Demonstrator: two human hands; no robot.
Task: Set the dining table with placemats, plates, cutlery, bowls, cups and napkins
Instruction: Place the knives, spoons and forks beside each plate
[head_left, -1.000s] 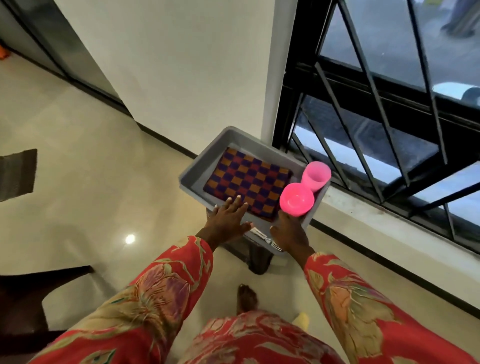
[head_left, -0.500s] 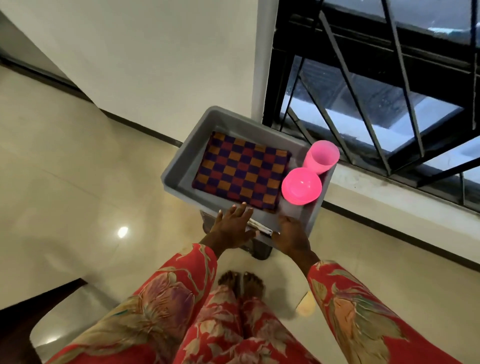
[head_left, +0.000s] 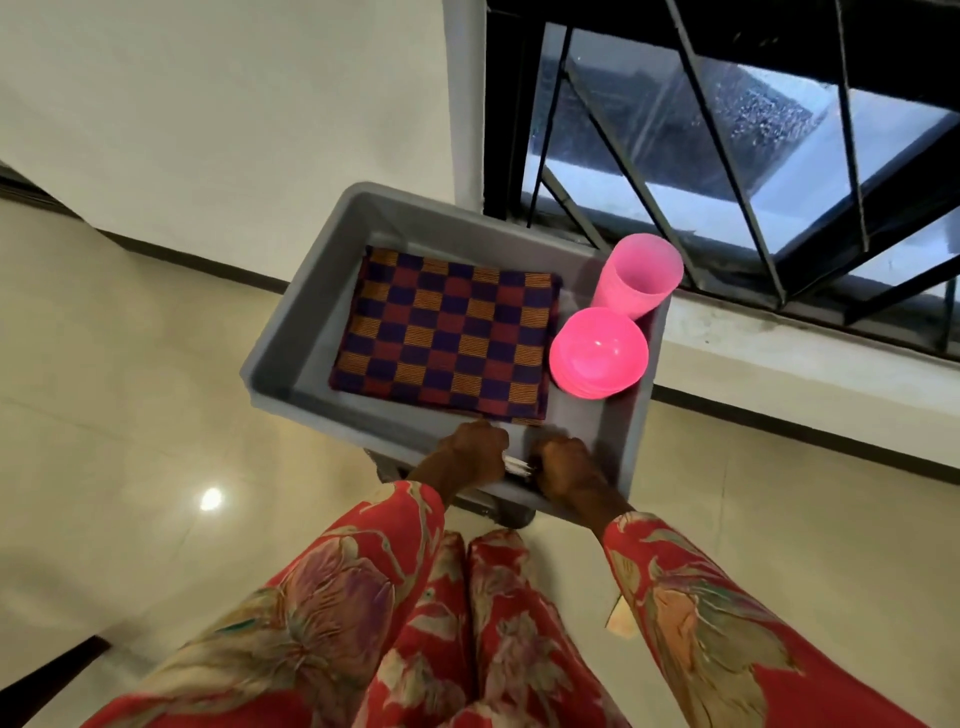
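Note:
A grey plastic bin (head_left: 311, 322) stands on a dark stand by the window. Inside it lies a stack of purple, red and orange checked placemats (head_left: 447, 332). To their right are stacked pink bowls (head_left: 597, 353) and, behind them, stacked pink cups (head_left: 636, 275). My left hand (head_left: 472, 452) and my right hand (head_left: 566, 467) are at the bin's near wall with fingers curled. Both grip a bundle of silver cutlery (head_left: 517, 467), of which a short stretch shows between the fists. No plates or napkins are in sight.
A white wall (head_left: 234, 130) rises behind the bin, and a black-barred window (head_left: 727, 156) with a low sill (head_left: 779, 343) sits to the right. Glossy tile floor (head_left: 130, 415) spreads left and right. A dark furniture edge (head_left: 47, 670) shows at bottom left.
My left hand went from flat on the bin's near edge to curled. Both hands closed around the cutlery. The camera moved closer and tilted down over the bin.

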